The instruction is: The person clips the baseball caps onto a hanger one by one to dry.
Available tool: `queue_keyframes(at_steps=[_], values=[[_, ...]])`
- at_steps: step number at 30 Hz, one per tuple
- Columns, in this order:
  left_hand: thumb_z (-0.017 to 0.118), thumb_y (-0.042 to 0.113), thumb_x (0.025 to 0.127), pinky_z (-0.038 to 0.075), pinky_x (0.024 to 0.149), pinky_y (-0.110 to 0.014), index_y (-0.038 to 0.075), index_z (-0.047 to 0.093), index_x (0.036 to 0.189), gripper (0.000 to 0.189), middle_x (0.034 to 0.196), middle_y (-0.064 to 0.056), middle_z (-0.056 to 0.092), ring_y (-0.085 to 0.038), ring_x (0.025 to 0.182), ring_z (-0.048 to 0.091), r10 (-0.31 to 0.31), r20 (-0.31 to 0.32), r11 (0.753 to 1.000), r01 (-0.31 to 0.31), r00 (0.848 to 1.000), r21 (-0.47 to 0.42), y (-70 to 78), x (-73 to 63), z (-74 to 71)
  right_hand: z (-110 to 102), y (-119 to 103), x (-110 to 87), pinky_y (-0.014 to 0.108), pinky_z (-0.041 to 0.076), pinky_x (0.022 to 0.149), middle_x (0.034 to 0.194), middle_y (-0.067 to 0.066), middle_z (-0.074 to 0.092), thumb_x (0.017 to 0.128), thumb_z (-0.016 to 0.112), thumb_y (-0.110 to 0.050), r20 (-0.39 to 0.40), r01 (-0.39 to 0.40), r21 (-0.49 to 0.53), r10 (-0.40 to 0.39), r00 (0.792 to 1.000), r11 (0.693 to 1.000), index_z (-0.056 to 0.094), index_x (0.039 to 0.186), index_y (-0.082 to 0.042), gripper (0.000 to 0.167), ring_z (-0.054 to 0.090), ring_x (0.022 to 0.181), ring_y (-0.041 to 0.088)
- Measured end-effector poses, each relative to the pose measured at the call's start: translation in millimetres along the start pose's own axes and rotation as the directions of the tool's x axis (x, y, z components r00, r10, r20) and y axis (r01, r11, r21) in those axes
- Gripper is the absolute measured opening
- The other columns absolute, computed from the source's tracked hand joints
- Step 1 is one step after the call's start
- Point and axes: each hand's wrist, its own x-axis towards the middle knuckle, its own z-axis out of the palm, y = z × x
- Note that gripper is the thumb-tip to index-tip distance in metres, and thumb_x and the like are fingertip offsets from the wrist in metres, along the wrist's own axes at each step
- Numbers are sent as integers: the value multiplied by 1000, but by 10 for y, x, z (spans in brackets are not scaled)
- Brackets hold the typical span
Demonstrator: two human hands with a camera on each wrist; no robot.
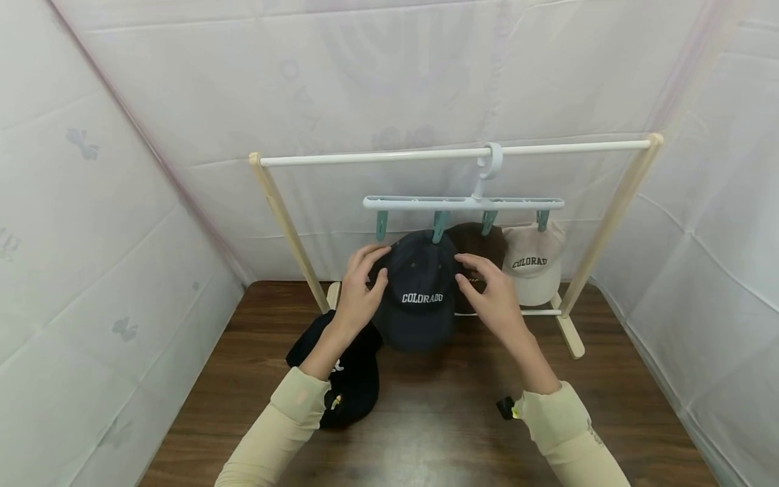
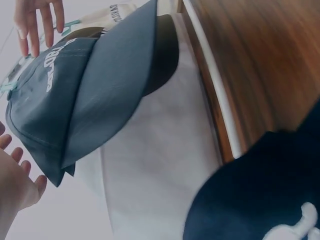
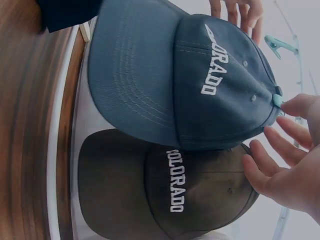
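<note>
Navy cap: left hand and right hand are flanking it, fingers parted and loosely curved, gripping nothing; fingertip contact I cannot confirm; the cap is hanging by its crown from the second clip from the left, overlapping the brown cap; the hanger is hooking over the rod; a dark cap is lying on the tabletop; judged risks: the clip is apparently pinching little fabric, so a tug could be freeing the cap; lopsided pulling could be tilting the single-hook hanger.
</note>
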Motion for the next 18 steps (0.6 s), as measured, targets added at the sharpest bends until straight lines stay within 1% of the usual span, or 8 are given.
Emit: queue_keyframes(at_steps=[2, 3, 5, 7, 9, 13, 16, 18], values=[[54, 12, 105, 45, 80, -44, 11, 59, 141, 36, 146, -7, 50, -27, 120, 46, 4, 4, 1000, -5, 1000, 15, -15, -57, -15, 12, 14, -34, 44, 51, 97, 134, 8, 64, 98, 69, -11, 10, -1, 4, 1, 1000, 1000, 66, 133, -10, 35, 63, 117, 26], [54, 12, 104, 45, 82, -44, 11, 59, 140, 37, 146, -8, 50, -28, 120, 46, 7, 7, 1000, -7, 1000, 22, -19, -88, -21, 20, 19, -52, 44, 51, 97, 133, 8, 64, 99, 69, -12, 18, -4, 6, 4, 1000, 1000, 66, 133, -10, 35, 62, 118, 26], [56, 9, 103, 45, 89, -44, 10, 59, 140, 37, 146, -10, 49, -29, 123, 45, 15, 12, 999, -15, 1000, 43, -35, -151, -26, 42, 24, -91, 44, 52, 98, 133, 7, 64, 99, 68, -13, 38, -17, 4, 16, 999, 1000, 65, 134, -11, 35, 62, 119, 25], [56, 7, 102, 41, 99, -46, 9, 59, 141, 39, 147, -11, 49, -30, 129, 43, 19, 15, 998, -19, 1000, 59, -47, -215, -27, 70, 33, -132, 45, 52, 98, 134, 8, 63, 100, 68, -14, 58, -27, 4, 27, 998, 1000, 65, 135, -12, 35, 62, 119, 26], [57, 6, 101, 38, 105, -49, 10, 59, 141, 40, 147, -12, 48, -31, 132, 42, 17, 16, 997, -18, 1000, 72, -50, -278, -31, 104, 36, -169, 43, 52, 99, 134, 7, 63, 100, 68, -15, 77, -40, 6, 40, 996, 999, 65, 135, -13, 35, 62, 120, 25], [58, 5, 100, 38, 106, -51, 11, 58, 141, 42, 148, -11, 48, -31, 134, 41, 4, 23, 996, -6, 1000, 86, -70, -404, -47, 188, 27, -234, 41, 53, 97, 134, 5, 63, 100, 67, -16, 99, -55, 2, 55, 994, 998, 66, 134, -15, 34, 61, 121, 24], [59, 4, 99, 39, 104, -52, 10, 60, 139, 41, 148, -11, 48, -32, 132, 42, -9, 32, 996, 6, 999, 88, -96, -499, -48, 245, 12, -284, 43, 56, 91, 135, 4, 63, 100, 67, -17, 116, -73, 11, 71, 991, 997, 66, 134, -17, 34, 64, 118, 26], [59, 4, 99, 39, 104, -52, 10, 60, 138, 40, 148, -11, 48, -33, 132, 42, -19, 42, 996, 15, 999, 87, -116, -559, -39, 282, 2, -313, 44, 57, 89, 135, 4, 63, 100, 67, -17, 121, -82, 21, 78, 990, 996, 66, 134, -17, 34, 65, 116, 27]])
